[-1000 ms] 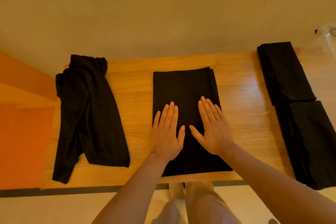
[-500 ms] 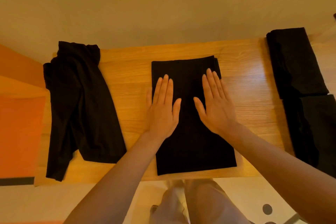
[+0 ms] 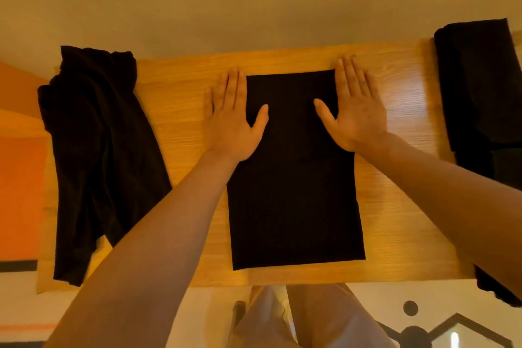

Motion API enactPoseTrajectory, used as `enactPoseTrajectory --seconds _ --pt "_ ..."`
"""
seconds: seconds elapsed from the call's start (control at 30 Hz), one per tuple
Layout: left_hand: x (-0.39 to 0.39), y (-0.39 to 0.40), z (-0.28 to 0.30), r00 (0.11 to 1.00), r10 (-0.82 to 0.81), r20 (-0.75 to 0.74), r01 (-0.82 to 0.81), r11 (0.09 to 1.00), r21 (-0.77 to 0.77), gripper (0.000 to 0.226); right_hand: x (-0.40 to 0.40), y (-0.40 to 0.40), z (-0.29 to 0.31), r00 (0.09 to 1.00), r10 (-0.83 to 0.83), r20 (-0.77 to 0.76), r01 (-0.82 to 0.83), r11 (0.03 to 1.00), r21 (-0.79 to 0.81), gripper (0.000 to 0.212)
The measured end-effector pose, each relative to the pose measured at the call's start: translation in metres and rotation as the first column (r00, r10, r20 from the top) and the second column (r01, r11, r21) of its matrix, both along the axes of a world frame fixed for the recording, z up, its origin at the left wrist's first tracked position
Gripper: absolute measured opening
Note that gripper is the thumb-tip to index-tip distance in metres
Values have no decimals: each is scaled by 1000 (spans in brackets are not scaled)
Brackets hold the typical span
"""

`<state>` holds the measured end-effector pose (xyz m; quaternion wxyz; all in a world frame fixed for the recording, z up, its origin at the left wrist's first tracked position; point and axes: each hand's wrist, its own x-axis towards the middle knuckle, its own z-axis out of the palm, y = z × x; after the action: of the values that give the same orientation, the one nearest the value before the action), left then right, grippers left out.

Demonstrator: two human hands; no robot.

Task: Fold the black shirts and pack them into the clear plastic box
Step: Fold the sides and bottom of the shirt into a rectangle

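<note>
A black shirt [image 3: 293,192] folded into a long rectangle lies flat in the middle of the wooden table [image 3: 183,110]. My left hand [image 3: 233,118] lies flat with straight fingers on the shirt's far left edge, half on the wood. My right hand [image 3: 354,110] lies flat the same way on the far right edge. An unfolded, crumpled black shirt [image 3: 96,155] lies at the table's left end. Folded black shirts [image 3: 480,87] sit at the right end. The clear plastic box is out of view.
A beige wall rises just behind the table's far edge. An orange surface [image 3: 19,197] lies to the left of the table. My legs in light trousers [image 3: 296,319] show below the near edge, over a patterned floor.
Both hands have slid away from me along the folded shirt and apart, from its middle to its far corners. The view has tilted, so the box at the right has left the frame.
</note>
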<state>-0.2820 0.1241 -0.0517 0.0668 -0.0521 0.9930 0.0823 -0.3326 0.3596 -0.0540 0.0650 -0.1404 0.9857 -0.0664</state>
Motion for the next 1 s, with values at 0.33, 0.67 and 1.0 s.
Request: enactPoseTrajectory --seconds 0.33,0.67,1.0 --pt "-3 -3 1 998 51 -26 -51 999 1 70 -18 -11 2 1000 10 -1 -10 999 31 85" --pt "60 -2 26 973 -144 -179 157 986 62 54 36 -10 24 975 206 -87 -218 962 -167 61" --pt "209 11 14 897 -434 -89 442 885 147 58 184 21 14 915 403 11 -396 904 -164 55"
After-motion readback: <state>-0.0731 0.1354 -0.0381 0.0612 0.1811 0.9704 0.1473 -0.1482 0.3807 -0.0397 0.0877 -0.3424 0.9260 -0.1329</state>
